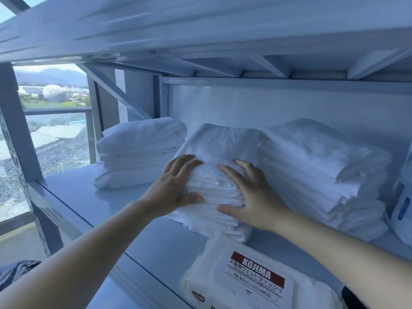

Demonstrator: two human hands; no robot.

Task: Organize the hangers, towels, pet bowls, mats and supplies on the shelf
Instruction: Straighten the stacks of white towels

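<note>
Palms on the middle towel stack

On my feed, my left hand lies flat against the front left of the stack. Its fingers are spread over the top edge and the thumb lies along the folds lower down. My right hand presses the front right of the same pile, fingers splayed upward and thumb stretched out along the lower layers. Neither hand is curled round anything; both are open and pushing on the cloth with straight fingers.

The stack is white folded towels and sits at a slant on the shelf, with its front corner turned toward me. Its right side touches the right stack, a taller pile of white towels against the back wall. The left stack, also white and folded, stands just beside it on the other side. I cannot tell whether those two touch.

Just in front of the pile lies a wipes pack with a red KOJIMA label, its far end meeting the lowest towels. At the far right edge a white container with a blue mark is partly cut off. The upper shelf runs overhead, a window fills the left side, and a dark bag lies low in the left corner.
</note>
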